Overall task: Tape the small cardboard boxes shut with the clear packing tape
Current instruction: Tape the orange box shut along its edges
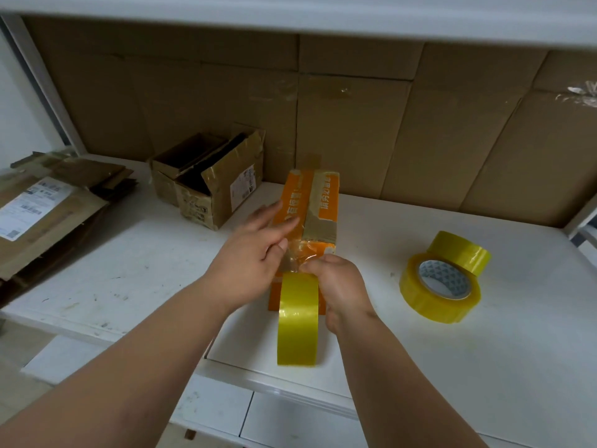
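Note:
A small orange cardboard box (310, 205) with white printing lies on the white shelf (129, 273), its top flaps closed and a strip of tape along the seam. My left hand (255, 250) lies on the box's near left top, fingers straight, thumb and fingertip at the pulled-out tape end (295, 257). My right hand (339, 286) grips a yellowish clear tape roll (298, 321) standing on edge against the box's near end. The box's front face is mostly hidden by the roll and my hands.
Two more tape rolls (441, 286) lie to the right, one leaning on the other. A worn open brown box (210, 182) stands at the back left. Flattened cartons (48, 208) are stacked at far left. Cardboard sheets (387, 124) line the back wall; a shelf hangs overhead.

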The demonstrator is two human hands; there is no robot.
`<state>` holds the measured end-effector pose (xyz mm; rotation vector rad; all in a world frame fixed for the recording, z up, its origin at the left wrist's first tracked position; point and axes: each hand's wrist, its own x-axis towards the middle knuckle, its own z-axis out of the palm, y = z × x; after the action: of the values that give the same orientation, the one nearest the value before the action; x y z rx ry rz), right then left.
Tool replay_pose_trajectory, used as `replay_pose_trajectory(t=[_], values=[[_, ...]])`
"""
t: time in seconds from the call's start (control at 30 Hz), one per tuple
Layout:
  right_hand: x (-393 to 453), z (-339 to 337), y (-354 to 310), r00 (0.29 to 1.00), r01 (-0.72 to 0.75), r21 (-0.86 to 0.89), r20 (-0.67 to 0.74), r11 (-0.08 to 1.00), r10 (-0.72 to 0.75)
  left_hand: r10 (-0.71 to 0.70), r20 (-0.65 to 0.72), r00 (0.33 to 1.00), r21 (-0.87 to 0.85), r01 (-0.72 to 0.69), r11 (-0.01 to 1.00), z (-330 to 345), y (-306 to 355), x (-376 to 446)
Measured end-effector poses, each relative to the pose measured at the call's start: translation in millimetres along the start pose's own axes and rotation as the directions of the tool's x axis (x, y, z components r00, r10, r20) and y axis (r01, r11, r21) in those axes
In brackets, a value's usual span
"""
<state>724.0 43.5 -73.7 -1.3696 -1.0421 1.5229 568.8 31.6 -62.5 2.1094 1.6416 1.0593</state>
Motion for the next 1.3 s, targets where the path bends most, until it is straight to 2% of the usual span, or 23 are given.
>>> replay_pose_trajectory(t=[0.1,0.23,0.37,0.47,0.57,0.63,0.73,0.83,0.93,1.0,1.1,1.17,1.23,1.3], values=[[-3,0,2,1.000,0.019,0.003,0.005,1.000,-0.019,-0.019,0.097,0.995,0.104,0.009,0.995,8,-13,21],[-4,-1,7,0.999,0.043,-0.011,-0.002,0.999,-0.043,-0.029,0.037,0.999,0.120,0.024,0.992,17,-22,24],[-8,-4,10,0.997,0.074,-0.004,-0.008,0.997,-0.074,0.016,-0.017,1.000,0.296,-0.010,0.955,21,-28,12],[-11,-8,12,0.995,0.100,0.046,0.022,0.994,-0.101,0.005,-0.069,0.998,0.294,0.016,0.956,18,-32,11],[-11,-13,11,0.992,0.112,0.113,0.038,0.987,-0.117,0.051,0.034,0.998,0.243,-0.057,0.968,15,-25,16],[-11,-15,10,0.991,0.121,0.153,0.046,0.981,-0.129,0.040,0.057,0.998,0.262,-0.053,0.964,15,-18,20],[-13,-20,9,0.984,0.130,0.230,0.091,0.964,-0.154,0.007,-0.004,1.000,0.329,-0.005,0.944,17,-16,27],[-15,-26,8,0.977,0.134,0.256,0.124,0.957,-0.171,0.113,-0.021,0.993,0.407,-0.094,0.908,24,-12,28],[-15,-29,7,0.975,0.152,0.228,0.124,0.962,-0.183,0.146,0.001,0.989,0.425,-0.132,0.895,27,-15,27],[-14,-31,7,0.972,0.169,0.198,0.128,0.966,-0.196,0.065,0.040,0.997,0.366,-0.075,0.927,21,-15,29],[-12,-31,7,0.965,0.198,0.148,0.142,0.969,-0.219,-0.109,0.026,0.994,0.203,0.101,0.974,6,-4,27],[-13,-29,4,0.958,0.217,0.141,0.159,0.966,-0.239,-0.074,0.040,0.996,0.055,0.072,0.996,-1,8,20],[-14,-28,2,0.948,0.241,0.127,0.182,0.962,-0.262,-0.052,0.159,0.986,-0.082,0.065,0.994,-7,21,13],[-12,-29,2,0.942,0.262,0.104,0.186,0.959,-0.278,-0.082,0.257,0.963,-0.075,0.104,0.992,-9,30,9]])
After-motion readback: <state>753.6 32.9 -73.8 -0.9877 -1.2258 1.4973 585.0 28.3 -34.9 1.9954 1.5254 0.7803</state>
